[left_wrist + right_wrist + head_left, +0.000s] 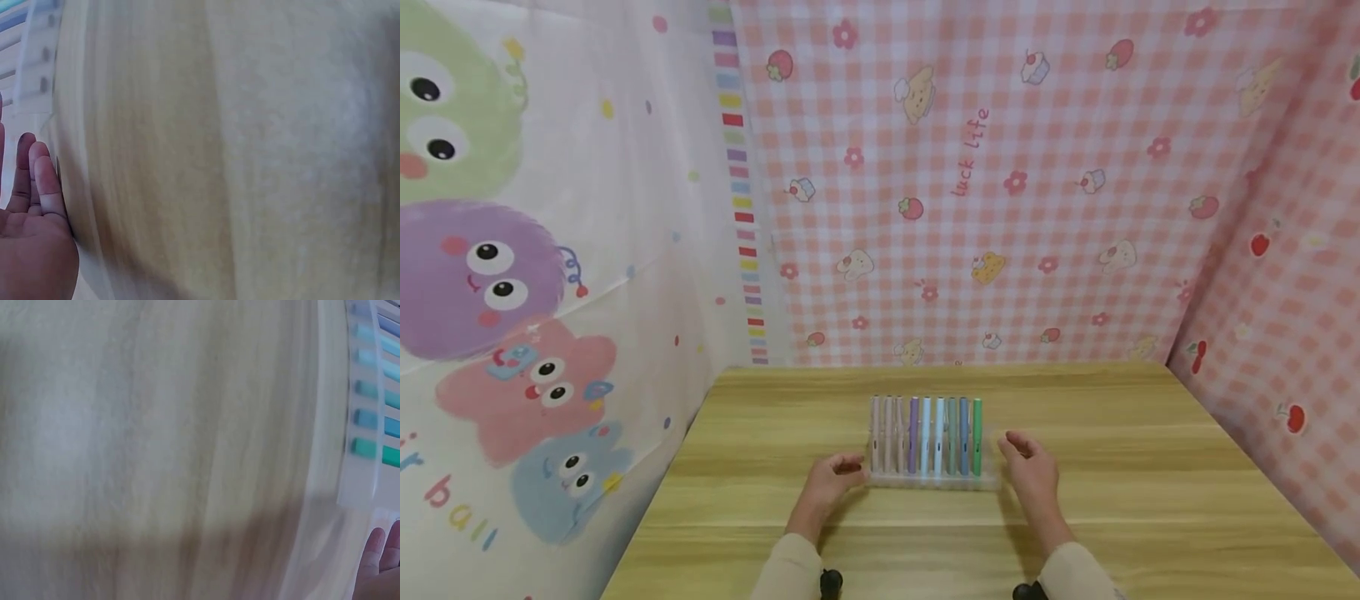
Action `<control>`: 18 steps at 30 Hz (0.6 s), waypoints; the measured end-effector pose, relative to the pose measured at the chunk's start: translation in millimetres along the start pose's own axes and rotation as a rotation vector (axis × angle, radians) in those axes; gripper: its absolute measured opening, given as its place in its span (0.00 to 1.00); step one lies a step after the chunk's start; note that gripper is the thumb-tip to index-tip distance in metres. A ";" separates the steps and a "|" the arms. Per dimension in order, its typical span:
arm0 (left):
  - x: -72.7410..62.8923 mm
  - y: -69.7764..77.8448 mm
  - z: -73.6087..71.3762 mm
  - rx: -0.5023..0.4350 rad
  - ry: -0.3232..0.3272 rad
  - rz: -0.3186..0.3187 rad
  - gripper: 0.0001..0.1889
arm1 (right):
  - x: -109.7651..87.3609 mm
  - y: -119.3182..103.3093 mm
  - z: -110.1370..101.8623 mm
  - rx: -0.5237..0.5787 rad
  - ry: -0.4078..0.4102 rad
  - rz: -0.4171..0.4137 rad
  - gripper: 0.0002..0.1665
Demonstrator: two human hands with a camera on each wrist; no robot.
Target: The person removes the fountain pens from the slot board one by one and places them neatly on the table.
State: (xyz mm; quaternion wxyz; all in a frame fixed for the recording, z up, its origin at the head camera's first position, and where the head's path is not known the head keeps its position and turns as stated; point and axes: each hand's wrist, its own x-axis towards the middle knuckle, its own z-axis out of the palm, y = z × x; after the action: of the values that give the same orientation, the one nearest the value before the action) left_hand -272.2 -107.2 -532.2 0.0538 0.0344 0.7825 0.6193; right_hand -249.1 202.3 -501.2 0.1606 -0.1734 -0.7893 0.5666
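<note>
A translucent plastic pen case (934,482) stands on the wooden table, with several slim pens in a row inside it. From left to right come greyish-pink pens (888,437), a purple pen (913,437), light blue ones, muted green and blue ones, and a green pen (977,437). My left hand (829,487) is at the case's lower left corner, fingertips right at its edge; the left wrist view shows those fingers (47,178) extended. Beside the right end is my right hand (1034,475), fingers loosely bent and nothing in them. Its fingers (373,547) show near the case's corner in the right wrist view.
The wood-grain table (760,417) extends around the case on all sides. Behind it hangs a pink checked cloth (970,233), with a white cartoon-printed cloth (647,167) at the left and another pink cloth (1285,333) at the right.
</note>
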 end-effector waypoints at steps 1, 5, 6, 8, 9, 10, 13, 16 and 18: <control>1.0 -0.9 0.6 0.003 0.001 0.008 0.18 | -0.1 0.4 1.5 0.020 0.004 0.004 0.21; 3.3 -2.6 2.3 0.015 0.008 0.043 0.16 | 1.0 4.1 7.3 0.076 0.010 0.011 0.20; 3.1 -2.2 2.5 0.023 0.012 0.050 0.16 | 1.3 5.3 8.9 0.084 0.006 0.010 0.20; 1.9 -1.8 2.7 0.044 0.019 0.055 0.15 | 1.6 7.7 12.3 0.089 -0.003 0.006 0.19; 1.5 -2.1 2.7 0.054 0.024 0.059 0.15 | 1.7 8.7 14.1 0.086 -0.007 0.006 0.19; 0.9 -2.2 2.7 0.068 0.028 0.059 0.14 | 1.8 9.8 15.8 0.088 -0.014 0.008 0.20; 0.3 -4.4 3.0 0.080 0.033 0.069 0.13 | 0.9 11.4 19.6 0.103 -0.034 0.028 0.21; -0.3 -6.9 3.0 0.073 0.028 0.112 0.12 | -0.8 11.4 21.6 0.108 -0.039 0.044 0.22; -1.8 -8.0 2.8 0.066 0.018 0.150 0.11 | -2.2 11.4 22.3 0.105 -0.041 0.050 0.21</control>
State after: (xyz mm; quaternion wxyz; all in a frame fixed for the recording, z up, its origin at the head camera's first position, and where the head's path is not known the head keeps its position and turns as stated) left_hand -270.0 -106.5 -540.6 -0.0011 0.0893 0.7983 0.5957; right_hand -256.1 186.0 -518.9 0.1394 -0.1727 -0.7570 0.6146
